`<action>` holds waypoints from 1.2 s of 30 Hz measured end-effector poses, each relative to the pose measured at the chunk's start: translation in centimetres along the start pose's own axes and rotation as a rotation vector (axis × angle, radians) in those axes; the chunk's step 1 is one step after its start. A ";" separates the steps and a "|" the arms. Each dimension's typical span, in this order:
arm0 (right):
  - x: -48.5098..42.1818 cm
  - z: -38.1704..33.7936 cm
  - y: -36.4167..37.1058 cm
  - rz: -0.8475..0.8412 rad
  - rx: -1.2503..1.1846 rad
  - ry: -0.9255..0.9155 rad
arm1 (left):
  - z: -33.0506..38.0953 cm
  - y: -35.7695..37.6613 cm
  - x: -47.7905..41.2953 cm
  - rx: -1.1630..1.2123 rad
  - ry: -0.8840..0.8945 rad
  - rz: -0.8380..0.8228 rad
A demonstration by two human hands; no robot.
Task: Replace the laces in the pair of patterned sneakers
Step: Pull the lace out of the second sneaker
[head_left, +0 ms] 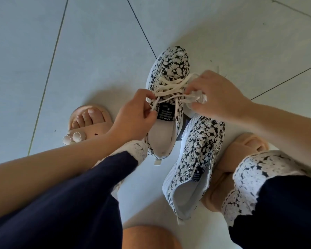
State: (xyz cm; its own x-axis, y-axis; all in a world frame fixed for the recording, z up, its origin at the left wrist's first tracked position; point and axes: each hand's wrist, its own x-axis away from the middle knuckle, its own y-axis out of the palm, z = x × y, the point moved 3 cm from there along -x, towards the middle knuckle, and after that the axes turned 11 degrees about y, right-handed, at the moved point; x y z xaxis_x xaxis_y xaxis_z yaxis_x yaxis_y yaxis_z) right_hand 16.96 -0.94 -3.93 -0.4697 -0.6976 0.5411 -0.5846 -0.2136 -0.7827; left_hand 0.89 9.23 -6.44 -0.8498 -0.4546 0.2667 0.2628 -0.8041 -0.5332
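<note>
1. The laced sneaker [166, 97] is set on the tiled floor [79, 51] at mid-view, toe pointed away and ending just short of a dark tile joint.
2. A cream lace [171, 85] is seen crossed loosely over its upper eyelets, with one strand run out to each side.
3. The left strand is pinched between thumb and forefinger of the left hand [133, 112], beside the black tongue label; the other fingers are curled in.
4. The right strand is gripped by the curled fingers of the right hand [215, 97], together with a crumpled white wad [199, 97] (paper or cloth, cannot be told).
5. The unlaced sneaker [194, 159] is laid nearer, just right of the first and touching its side, tilted, eyelets bare.
6. Its right edge is crowded by the right sandal [228, 159]; the left sandal [86, 123] is placed apart, left of the laced sneaker.
7. Open floor is left beyond the toe and along the far left tiles; the right side is packed tight.
</note>
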 end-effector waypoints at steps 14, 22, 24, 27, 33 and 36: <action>-0.5 2.4 -3.9 0.091 -0.397 0.276 | -0.5 -0.8 -0.1 -0.020 -0.031 0.035; 0.5 3.9 -2.2 0.075 0.117 0.197 | -0.1 -0.2 -0.2 -0.013 -0.012 0.024; 0.9 -0.6 -1.4 0.088 0.029 -0.038 | 0.0 -0.2 -0.2 -0.020 -0.010 0.024; 0.0 -4.7 1.0 0.100 0.176 -0.169 | 0.1 -0.1 -0.2 -0.038 -0.004 0.023; -0.5 -3.8 0.0 -0.018 0.017 -0.138 | -0.1 -0.4 -0.2 -0.027 -0.003 0.014; -0.6 0.3 -4.2 0.047 -0.208 0.147 | -0.2 -0.5 -0.1 -0.025 -0.007 0.013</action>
State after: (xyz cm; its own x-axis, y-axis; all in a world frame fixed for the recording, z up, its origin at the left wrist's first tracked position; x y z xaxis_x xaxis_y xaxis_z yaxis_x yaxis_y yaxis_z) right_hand 19.95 0.17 -1.07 -0.5821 -0.5929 0.5565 -0.6762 -0.0271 -0.7362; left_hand 0.73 9.78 -6.36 -0.8432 -0.4678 0.2648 0.2623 -0.7881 -0.5568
